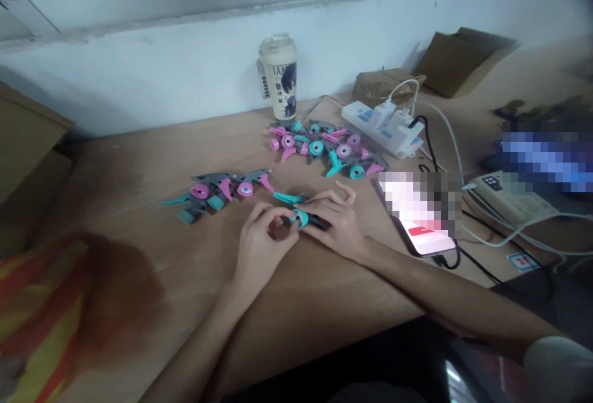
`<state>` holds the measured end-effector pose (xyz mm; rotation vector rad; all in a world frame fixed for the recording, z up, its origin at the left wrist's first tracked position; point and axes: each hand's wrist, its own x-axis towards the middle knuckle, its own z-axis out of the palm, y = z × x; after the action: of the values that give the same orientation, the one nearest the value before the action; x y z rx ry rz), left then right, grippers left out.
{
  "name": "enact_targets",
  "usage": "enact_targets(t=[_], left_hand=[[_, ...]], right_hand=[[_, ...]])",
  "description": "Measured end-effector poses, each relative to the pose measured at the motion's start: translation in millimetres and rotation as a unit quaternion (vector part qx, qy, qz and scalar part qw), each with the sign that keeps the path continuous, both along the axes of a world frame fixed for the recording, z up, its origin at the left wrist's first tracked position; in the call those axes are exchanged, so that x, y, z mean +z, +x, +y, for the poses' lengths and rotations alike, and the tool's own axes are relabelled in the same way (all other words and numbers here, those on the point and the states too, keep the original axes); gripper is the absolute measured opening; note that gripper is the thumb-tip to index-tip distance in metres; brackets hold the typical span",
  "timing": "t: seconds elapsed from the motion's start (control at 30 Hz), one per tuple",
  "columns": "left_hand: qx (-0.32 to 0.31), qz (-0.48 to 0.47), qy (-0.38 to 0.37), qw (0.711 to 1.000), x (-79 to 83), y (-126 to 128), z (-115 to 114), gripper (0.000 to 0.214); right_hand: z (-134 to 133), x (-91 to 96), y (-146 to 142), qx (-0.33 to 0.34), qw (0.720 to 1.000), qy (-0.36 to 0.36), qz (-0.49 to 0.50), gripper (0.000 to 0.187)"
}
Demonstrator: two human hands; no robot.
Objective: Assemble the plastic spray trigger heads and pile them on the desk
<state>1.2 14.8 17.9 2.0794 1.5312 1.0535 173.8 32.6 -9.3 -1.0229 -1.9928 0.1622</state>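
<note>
Both my hands meet on one small toy piece [300,212] made of grey and teal plastic, lying on the wooden table [152,162]. My left hand [265,239] pinches its near end with bent fingers. My right hand [334,220] curls over its right side and grips it. A teal blade of the piece sticks out to the left of my fingers. Just left lies a small group of like pieces [217,191] in grey, pink and teal. A larger pile of them [324,145] sits farther back.
A printed coffee cup [278,75] stands by the white wall. A white power strip [384,126] with plugs and cables lies at the right, beside a phone [424,220]. Cardboard boxes [458,60] sit at the back right. A striped cloth [41,316] covers the near left.
</note>
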Motion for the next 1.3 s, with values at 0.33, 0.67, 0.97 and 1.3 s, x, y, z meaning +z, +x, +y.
enact_targets(t=[0.33, 0.67, 0.97, 1.3], left_hand=[[0.010, -0.025, 0.006, 1.000, -3.1, 9, -6, 0.004], [-0.023, 0.017, 0.138, 0.990, -4.4, 5, -12, 0.008], [-0.096, -0.016, 0.083, 0.992, -1.6, 4, -12, 0.012], [-0.082, -0.012, 0.064, 0.995, -5.2, -2, -7, 0.005]], right_hand=[[0, -1.1, 1, -0.002, 1.000, 0.004, -0.001, 0.021], [-6, 4.8, -1, -0.001, 0.999, 0.005, 0.033, 0.020], [-5, 3.6, -1, 0.002, 1.000, 0.007, 0.024, 0.020], [-4, 5.6, -2, -0.017, 0.999, -0.023, 0.030, 0.018]])
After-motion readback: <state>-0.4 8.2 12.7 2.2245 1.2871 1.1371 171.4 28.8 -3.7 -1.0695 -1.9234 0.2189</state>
